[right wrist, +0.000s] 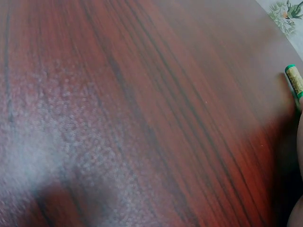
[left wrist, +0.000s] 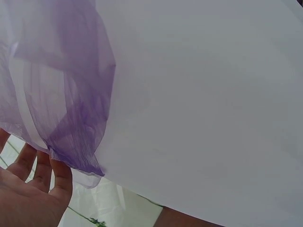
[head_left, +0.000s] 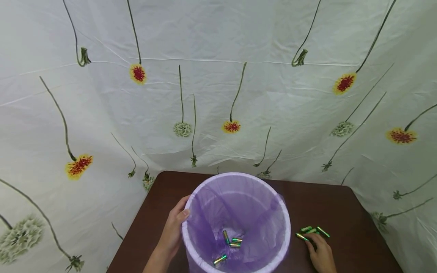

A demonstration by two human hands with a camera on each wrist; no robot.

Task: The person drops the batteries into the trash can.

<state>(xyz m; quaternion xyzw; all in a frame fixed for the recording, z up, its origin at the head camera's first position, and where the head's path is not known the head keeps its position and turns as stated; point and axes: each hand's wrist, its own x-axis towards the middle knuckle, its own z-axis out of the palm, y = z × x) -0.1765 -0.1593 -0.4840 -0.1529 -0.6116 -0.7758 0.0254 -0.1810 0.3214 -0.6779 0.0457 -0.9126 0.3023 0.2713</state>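
Observation:
A bin (head_left: 235, 176) with a white rim and a translucent purple liner stands upright at the front of the table, several green-and-gold batteries (head_left: 226, 237) lying at its bottom. My left hand (head_left: 172, 229) grips its left rim, thumb over the edge and fingers outside; in the left wrist view, fingers (left wrist: 42, 172) curl at the liner's overhang (left wrist: 80, 118). Right of the bin, my right hand (head_left: 321, 252) pinches the end of a battery (head_left: 301, 237) between thumb and fingertips. More batteries (head_left: 322, 231) lie just beyond those fingers. The right wrist view catches one battery (right wrist: 294, 80) at its edge.
The dark brown wooden table (head_left: 327, 201) has rounded far corners. A pale cloth (head_left: 211, 38) printed with flowers hangs behind and at both sides of it.

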